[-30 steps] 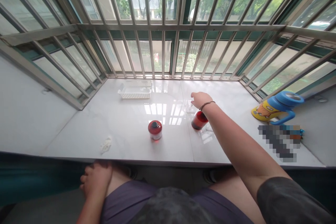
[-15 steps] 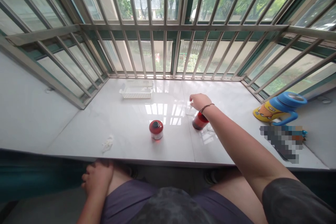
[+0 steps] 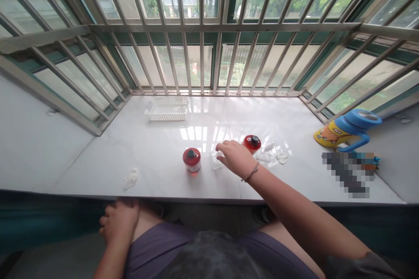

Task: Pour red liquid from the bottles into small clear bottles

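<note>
Our right hand (image 3: 235, 158) reaches out over the polished white stone sill (image 3: 147, 170), fingers bent downward, their tips at a small clear plastic piece (image 3: 216, 160); we cannot tell whether they grip it. A thin braided bracelet (image 3: 250, 172) circles that wrist. Our left hand (image 3: 119, 222) hangs slack at the sill's front edge, fingers loosely curled, grasping nothing we can see.

The clear piece stands between a squat glass jar with a glossy red lid (image 3: 191, 159) and a rounded red-capped bottle (image 3: 252, 143), just beside the jar. Past the bottle lies crinkled transparent wrap (image 3: 270, 152). A crumpled white tissue (image 3: 131, 179) sits near the front edge, and a white lattice plastic basket (image 3: 166, 111) rests further back, beneath the steel window bars (image 3: 201, 61).
</note>
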The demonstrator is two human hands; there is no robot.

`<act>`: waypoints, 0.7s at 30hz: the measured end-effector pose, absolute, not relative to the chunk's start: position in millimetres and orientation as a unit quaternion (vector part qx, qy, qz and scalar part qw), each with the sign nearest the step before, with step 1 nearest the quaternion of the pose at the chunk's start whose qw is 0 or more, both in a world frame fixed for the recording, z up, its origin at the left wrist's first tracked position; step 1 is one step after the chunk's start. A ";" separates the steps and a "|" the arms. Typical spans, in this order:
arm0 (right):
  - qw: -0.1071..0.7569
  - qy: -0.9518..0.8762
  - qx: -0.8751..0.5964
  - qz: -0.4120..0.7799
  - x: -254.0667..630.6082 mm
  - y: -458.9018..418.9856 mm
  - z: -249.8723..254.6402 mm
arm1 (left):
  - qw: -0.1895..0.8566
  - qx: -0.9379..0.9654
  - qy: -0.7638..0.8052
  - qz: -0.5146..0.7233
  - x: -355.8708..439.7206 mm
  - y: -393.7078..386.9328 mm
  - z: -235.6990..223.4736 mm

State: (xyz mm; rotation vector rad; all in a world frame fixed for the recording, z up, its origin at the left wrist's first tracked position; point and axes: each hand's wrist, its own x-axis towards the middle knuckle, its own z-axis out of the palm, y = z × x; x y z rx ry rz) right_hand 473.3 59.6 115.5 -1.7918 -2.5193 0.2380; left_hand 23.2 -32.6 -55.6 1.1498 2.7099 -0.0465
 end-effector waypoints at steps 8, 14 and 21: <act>0.020 -0.707 -0.706 -0.021 557.3 75.1 129.8 | 0.092 0.392 0.915 -0.014 20.3 -33.6 -61.7; 0.016 -0.718 -0.696 0.004 583.2 82.9 115.8 | 0.099 0.390 0.915 -0.017 22.3 -33.1 -58.3; 0.037 -0.724 -0.689 -0.018 586.1 132.5 125.9 | 0.105 0.384 0.917 -0.008 24.8 -33.6 -54.3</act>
